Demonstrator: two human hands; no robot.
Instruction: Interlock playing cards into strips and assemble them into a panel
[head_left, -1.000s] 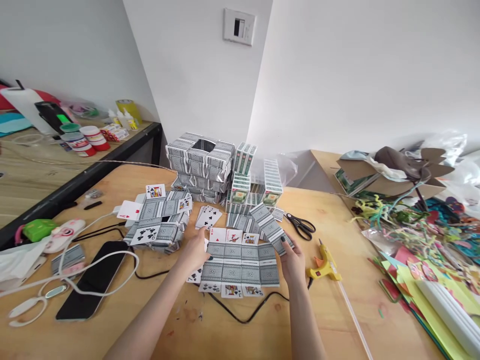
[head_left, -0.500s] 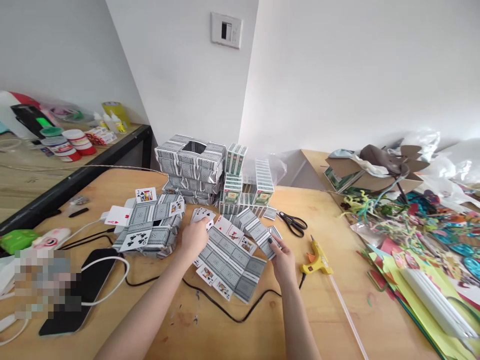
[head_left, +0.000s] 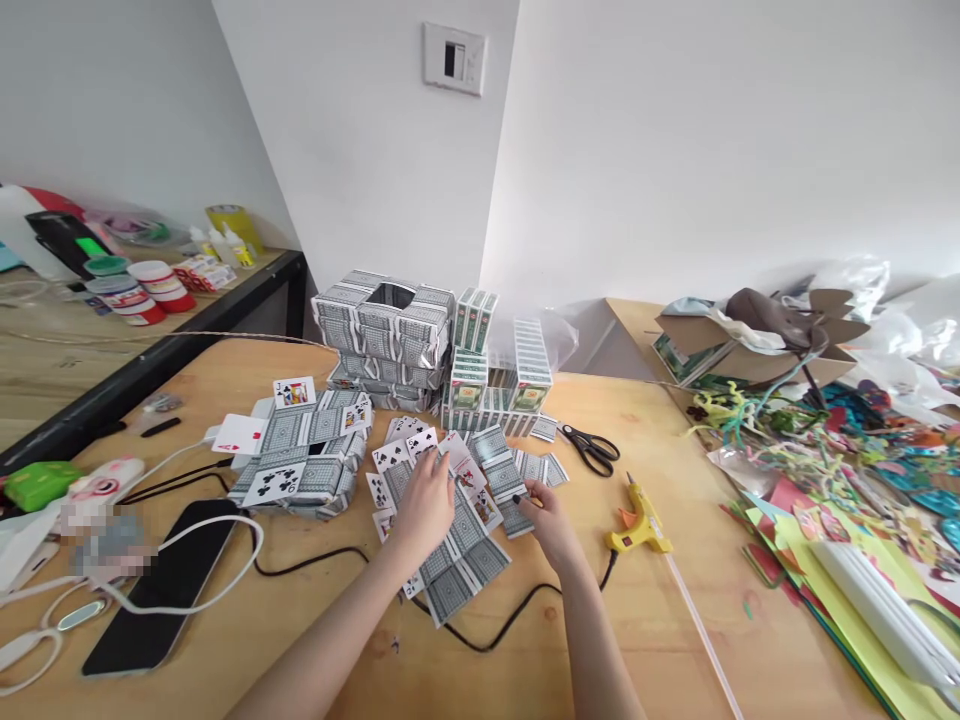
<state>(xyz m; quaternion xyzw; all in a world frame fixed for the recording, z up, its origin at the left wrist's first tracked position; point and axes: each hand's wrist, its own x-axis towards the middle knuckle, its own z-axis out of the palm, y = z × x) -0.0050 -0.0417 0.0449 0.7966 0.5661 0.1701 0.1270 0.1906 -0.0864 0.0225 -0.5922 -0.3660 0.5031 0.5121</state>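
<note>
A sheet of joined playing cards (head_left: 472, 555), mostly grey patterned backs up, lies tilted at the table's middle. My left hand (head_left: 426, 505) is on it from the left, fingers closed together at its upper part by a spades card (head_left: 421, 442). A joined strip of cards (head_left: 491, 462) is pinched at its lower end by my right hand (head_left: 546, 520), just right of the sheet. Part of the sheet is hidden under my left hand. More card pieces (head_left: 529, 465) lie beyond my right hand. To the left sits a card-covered box (head_left: 300, 485) with loose face cards on it.
Stacked card-covered boxes (head_left: 386, 330) and card packs (head_left: 532, 375) stand at the back. Scissors (head_left: 592, 450) and a yellow glue gun (head_left: 637, 520) are on the right; its black cable (head_left: 487, 645) loops in front. A phone (head_left: 161, 590) lies left, craft scraps (head_left: 810, 440) far right.
My left hand has moved right across the card sheet. The sheet has turned and shifted, and more number cards show at its left. My right hand has moved slightly left and down.
</note>
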